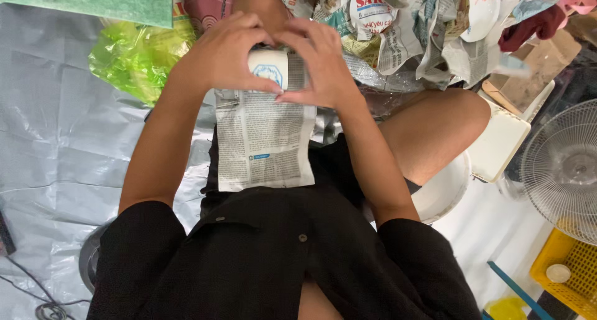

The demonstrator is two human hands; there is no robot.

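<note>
White ceramic cup (269,68) with a blue emblem is held between both hands at the top edge of a newspaper sheet (264,136), above the lap. Left hand (221,55) is closed around the cup's left side, thumb running along its lower edge onto the paper. Right hand (320,62) is clamped on the right side, fingers curled over the top, thumb pressing paper against the cup.

Progress, judged from the frame:
- Cup is laid on its side at the upper end of the sheet; paper is already pulled up against its right flank.
- Most of the cup's face is uncovered, emblem fully visible.
- Bulk of the sheet hangs flat and unrolled down over the lap, so wrapping is judged barely started.
- Left to do: rolling the cup down the sheet and tucking the ends. Whether the far rim is covered cannot be told; it is hidden by the fingers.

Surroundings:
- Pile of crumpled newspaper bundles (404,27) lies just beyond the hands, likely items already wrapped; contents are not visible.
- White dish (482,9) sits bare among that pile.
- Green plastic bag (137,55) lies to the left on a grey plastic floor sheet (56,139).
- White bowl (444,192) sits under the right knee.
- Electric fan (563,167) and yellow crate (569,273) stand at the right edge.
</note>
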